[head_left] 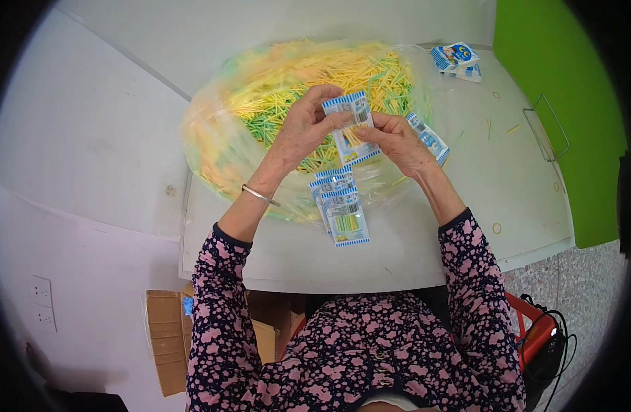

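From left of the upper centre, I see a clear plastic bag (204,130) bulging with thin yellow and green sticks (260,130). In front, the left hand (303,132) pinches the upper left side of a small flat packet (350,136). Around mid-frame, similar packets (344,218) overlap. The held packet, above centre, tilts slightly: white and pale blue, blue-striped ends, barcode, clear window onto yellowish sticks. The right hand (399,143) grips its right edge.
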### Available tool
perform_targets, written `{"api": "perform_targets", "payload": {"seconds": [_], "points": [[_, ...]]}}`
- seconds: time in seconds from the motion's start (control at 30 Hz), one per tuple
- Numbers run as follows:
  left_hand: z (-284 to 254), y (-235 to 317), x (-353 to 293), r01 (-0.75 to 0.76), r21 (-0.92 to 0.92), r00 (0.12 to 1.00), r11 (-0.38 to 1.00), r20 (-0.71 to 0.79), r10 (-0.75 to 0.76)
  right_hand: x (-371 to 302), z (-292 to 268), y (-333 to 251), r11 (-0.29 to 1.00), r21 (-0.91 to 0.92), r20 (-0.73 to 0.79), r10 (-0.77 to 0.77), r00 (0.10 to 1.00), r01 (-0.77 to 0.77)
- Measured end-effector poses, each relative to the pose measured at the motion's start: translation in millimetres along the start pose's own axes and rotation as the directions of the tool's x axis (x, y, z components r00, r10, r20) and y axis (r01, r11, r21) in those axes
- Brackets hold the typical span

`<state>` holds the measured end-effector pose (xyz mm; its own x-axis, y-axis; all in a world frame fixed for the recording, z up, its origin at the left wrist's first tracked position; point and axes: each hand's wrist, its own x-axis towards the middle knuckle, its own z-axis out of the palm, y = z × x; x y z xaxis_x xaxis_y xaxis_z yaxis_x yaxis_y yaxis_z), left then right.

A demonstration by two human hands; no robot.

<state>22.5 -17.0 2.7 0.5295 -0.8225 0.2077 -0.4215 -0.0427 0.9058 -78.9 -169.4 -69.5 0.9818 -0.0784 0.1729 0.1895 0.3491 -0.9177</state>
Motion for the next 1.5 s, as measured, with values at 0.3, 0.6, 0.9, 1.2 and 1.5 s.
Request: {"api": "perform_targets", "payload": {"seconds": [0.3, 0.6, 0.9, 1.2, 1.5], "points": [[8, -8, -10, 0.016, -0.039, 0.999, 0.999, 0.051, -0.014, -15, -4, -5, 0.966, -0.235, 0.003, 0.108, 0.994, -0.104], [6, 4, -46, 0.104, 0.005, 0.987, 0.995, 0.123, -0.103, -35, -15, -19, 0.919, -0.393, -0.017, 0.031, 0.999, -0.035], [35, -42, -123, -0.160, 0.570, 0.987, 0.806, 0.107, 0.120, -54, -91, 18, 0.195, -0.921, -0.390, -0.425, 0.817, -0.338], [34, -17, -109, -0.151, 0.770, 0.979, 0.620, 0.031, 0.199, -51, -95, 9, 0.297, -0.951, -0.268, -0.659, 0.703, -0.084], [37, -1, -2, -0.144, 0.275, 0.984, 0.950, -0.061, 0.167, -49, -16, -39, 0.859, -0.503, -0.222, -0.230, 0.947, 0.090]]}}
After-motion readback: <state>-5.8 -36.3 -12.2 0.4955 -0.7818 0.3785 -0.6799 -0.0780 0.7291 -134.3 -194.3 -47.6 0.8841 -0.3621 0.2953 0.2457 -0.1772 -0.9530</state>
